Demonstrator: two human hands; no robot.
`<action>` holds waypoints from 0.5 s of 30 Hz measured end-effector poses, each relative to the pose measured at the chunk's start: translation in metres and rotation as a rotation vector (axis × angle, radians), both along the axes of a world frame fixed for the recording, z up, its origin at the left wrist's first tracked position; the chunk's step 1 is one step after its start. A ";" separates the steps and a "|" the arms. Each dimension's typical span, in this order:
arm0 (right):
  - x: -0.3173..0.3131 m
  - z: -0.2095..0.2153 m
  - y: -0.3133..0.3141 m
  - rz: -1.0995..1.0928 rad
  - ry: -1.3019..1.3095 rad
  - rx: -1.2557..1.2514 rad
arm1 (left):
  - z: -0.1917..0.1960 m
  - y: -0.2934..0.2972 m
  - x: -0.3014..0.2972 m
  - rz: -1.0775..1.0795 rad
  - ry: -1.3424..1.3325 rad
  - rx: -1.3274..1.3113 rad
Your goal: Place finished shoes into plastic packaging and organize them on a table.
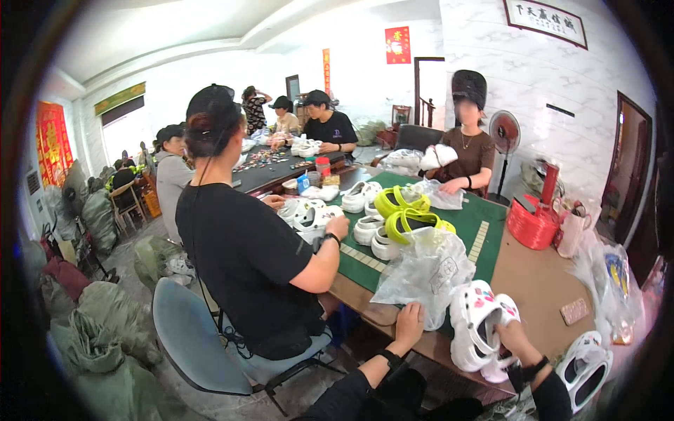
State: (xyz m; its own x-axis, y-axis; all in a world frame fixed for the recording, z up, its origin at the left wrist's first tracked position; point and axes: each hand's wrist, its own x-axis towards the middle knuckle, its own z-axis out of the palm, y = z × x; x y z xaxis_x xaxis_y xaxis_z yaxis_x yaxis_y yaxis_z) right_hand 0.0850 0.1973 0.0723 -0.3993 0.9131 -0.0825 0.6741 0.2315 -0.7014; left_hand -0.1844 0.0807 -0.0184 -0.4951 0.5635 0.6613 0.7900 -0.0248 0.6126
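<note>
- At the far left, grey-green sacks (105, 330) lie heaped on the floor, and a blue-grey chair (186, 337) bears a co-worker in a black shirt (242, 259), whose hand (337, 228) rests on white clogs (309, 214) at the table's edge.
- The green table mat (484, 210) holds more white clogs and a yellow-green pair (404, 210) in the middle; a second person in brown (470, 151) works across the table.
- A crumpled clear plastic bag (421, 270) stands on the table's near edge, just left of the wearer's work.
- The left hand (409, 324) lies on the table edge, touching the foot of the bag; its fingers look curled together, gripping nothing that I can make out.
- The white clog (476, 324), dotted with small coloured charms, stands tilted on the brown tabletop (540, 281) right at the near edge, between the two hands.
- The right hand (512, 335) grips the clog from its right side, fingers wrapped around the heel end; the fingertips are hidden behind the shoe.
- The step in hand appears to be handling a decorated clog beside its bag. The next move probably calls for the left hand to open the bag mouth while the right steadies the shoe.
- Farther right, a red basket (533, 224) sits on the table, and another white clog (583, 365) lies low at the right.
</note>
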 end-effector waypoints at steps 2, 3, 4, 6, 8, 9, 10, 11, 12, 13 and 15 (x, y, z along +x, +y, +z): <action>0.027 0.008 -0.018 -0.025 0.122 0.046 | 0.008 -0.007 0.010 -0.010 -0.117 -0.016; 0.039 0.010 -0.027 -0.027 0.210 0.126 | 0.011 -0.010 0.015 -0.025 -0.236 -0.044; 0.046 0.019 -0.044 -0.069 0.363 0.051 | 0.011 -0.011 0.017 -0.022 -0.232 -0.006; 0.055 0.040 -0.072 0.007 0.433 -0.011 | 0.006 -0.022 0.011 -0.012 -0.266 0.031; 0.086 0.024 -0.080 -0.044 0.479 0.012 | 0.007 -0.015 0.016 -0.058 -0.306 0.070; 0.105 0.000 -0.078 -0.065 0.575 0.131 | 0.013 -0.005 0.023 -0.110 -0.306 0.067; 0.110 0.004 -0.092 -0.114 0.729 0.089 | 0.019 0.001 0.028 -0.156 -0.309 0.059; 0.109 0.010 -0.110 -0.160 0.883 0.044 | 0.025 0.003 0.032 -0.155 -0.314 0.053; 0.170 -0.049 -0.083 -0.169 0.873 0.052 | 0.035 0.006 0.039 -0.183 -0.270 0.037; 0.225 -0.093 -0.068 -0.140 0.850 0.065 | 0.042 0.013 0.051 -0.230 -0.226 0.016; 0.309 -0.139 -0.073 -0.111 0.788 0.093 | 0.057 0.018 0.067 -0.321 -0.324 -0.113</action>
